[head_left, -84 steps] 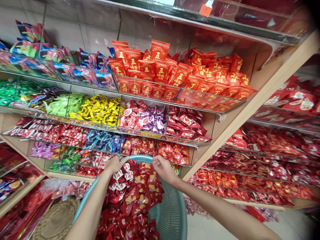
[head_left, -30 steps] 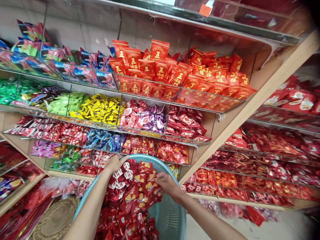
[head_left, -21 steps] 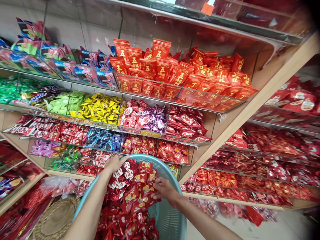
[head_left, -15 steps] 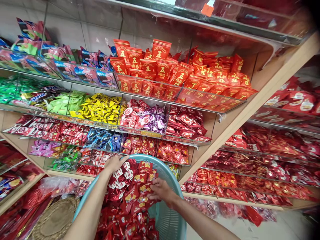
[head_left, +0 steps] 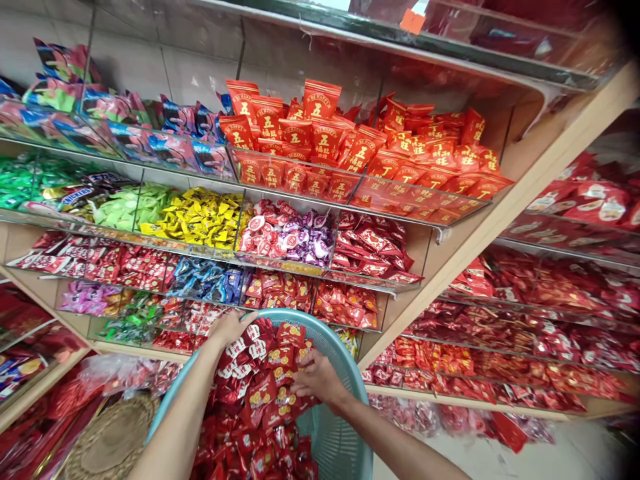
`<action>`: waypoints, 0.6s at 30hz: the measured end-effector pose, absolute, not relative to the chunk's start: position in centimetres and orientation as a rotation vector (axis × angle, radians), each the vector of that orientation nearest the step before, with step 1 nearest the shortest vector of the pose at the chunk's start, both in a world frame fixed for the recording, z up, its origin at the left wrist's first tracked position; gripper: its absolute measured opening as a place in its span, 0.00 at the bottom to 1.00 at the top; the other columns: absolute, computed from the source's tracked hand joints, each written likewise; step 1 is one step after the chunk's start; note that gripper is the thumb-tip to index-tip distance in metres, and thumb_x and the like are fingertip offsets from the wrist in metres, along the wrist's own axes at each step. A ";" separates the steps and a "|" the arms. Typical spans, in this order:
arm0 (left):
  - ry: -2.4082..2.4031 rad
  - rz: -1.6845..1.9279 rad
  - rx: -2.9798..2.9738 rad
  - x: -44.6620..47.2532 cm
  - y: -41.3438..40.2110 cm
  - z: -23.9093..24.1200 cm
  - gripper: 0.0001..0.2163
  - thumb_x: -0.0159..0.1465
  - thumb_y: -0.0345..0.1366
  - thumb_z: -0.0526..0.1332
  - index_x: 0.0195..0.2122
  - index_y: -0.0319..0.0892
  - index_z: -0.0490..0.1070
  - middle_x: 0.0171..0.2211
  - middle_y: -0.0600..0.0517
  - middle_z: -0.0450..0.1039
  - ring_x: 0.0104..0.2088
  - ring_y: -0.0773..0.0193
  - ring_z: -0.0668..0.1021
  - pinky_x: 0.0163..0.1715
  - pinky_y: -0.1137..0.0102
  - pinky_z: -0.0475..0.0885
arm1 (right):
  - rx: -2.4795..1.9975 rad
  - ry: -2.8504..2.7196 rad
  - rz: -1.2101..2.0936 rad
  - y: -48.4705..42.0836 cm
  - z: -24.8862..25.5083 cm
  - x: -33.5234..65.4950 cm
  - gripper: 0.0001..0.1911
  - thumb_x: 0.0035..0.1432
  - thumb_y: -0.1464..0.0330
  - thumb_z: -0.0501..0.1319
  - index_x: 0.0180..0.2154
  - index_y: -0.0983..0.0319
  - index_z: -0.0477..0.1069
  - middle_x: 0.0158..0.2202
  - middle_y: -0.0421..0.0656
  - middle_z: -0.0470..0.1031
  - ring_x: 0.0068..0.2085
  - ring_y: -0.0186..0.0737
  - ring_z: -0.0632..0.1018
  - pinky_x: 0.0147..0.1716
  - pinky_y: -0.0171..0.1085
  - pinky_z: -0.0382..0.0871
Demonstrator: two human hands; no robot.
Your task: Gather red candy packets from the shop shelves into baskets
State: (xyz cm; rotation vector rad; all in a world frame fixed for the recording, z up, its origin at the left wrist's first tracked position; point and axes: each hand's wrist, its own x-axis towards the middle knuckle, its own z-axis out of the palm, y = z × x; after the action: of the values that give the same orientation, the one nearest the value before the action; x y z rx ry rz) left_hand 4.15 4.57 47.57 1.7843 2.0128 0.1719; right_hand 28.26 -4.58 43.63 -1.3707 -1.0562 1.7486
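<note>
A light-blue plastic basket sits low in the middle, holding many small red candy packets. My left hand is closed over its far left rim, with the thumb along the edge; the fingertips are out of sight on the outer side. Inside the basket, my right hand lies on the packets at the right of the heap. Its fingers are stretched and slightly bent, touching the wrappers, some of which show orange fruit pictures. Whether any packet is under the fingers I cannot see.
Behind the basket rise tilted shelves with clear-fronted bins of red packets, yellow candies and blue candies. A wooden divider slants down on the right. At the lower left lies a round woven mat.
My right hand has shifted slightly left and up over the packets, its fingers a little closer together. My left hand and the basket stay where they were.
</note>
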 end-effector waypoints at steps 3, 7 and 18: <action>2.026 0.171 1.782 4.0 4.7 47.3 0.33 0.52 0.64 0.42 0.38 0.44 0.73 0.38 0.44 0.76 0.40 0.51 0.76 0.38 0.64 0.67 | -1.443 -1.257 1.684 -4.2 43.7 28.6 0.27 0.38 0.56 0.65 0.33 0.59 0.51 0.14 0.31 0.66 0.19 0.42 0.76 0.14 0.32 0.65; 2.043 0.194 1.782 3.9 4.8 47.0 0.32 0.52 0.62 0.44 0.40 0.44 0.74 0.39 0.45 0.76 0.40 0.52 0.76 0.39 0.65 0.68 | -1.555 -1.545 1.452 -2.5 44.9 29.7 0.17 0.50 0.54 0.55 0.32 0.59 0.54 0.12 0.33 0.66 0.15 0.39 0.72 0.10 0.30 0.58; 2.035 0.167 1.769 4.0 4.8 47.0 0.37 0.50 0.66 0.40 0.43 0.44 0.72 0.41 0.42 0.75 0.43 0.48 0.75 0.41 0.60 0.67 | -1.527 -2.697 -0.259 7.0 51.2 26.7 0.11 0.57 0.75 0.50 0.37 0.64 0.70 0.42 0.50 0.73 0.47 0.45 0.69 0.48 0.44 0.56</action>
State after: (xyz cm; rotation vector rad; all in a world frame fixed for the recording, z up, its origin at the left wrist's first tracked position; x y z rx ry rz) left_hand 3.97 4.83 46.97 1.7687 2.0353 0.1670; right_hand 26.65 7.01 51.21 -1.5273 -2.6966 -0.2588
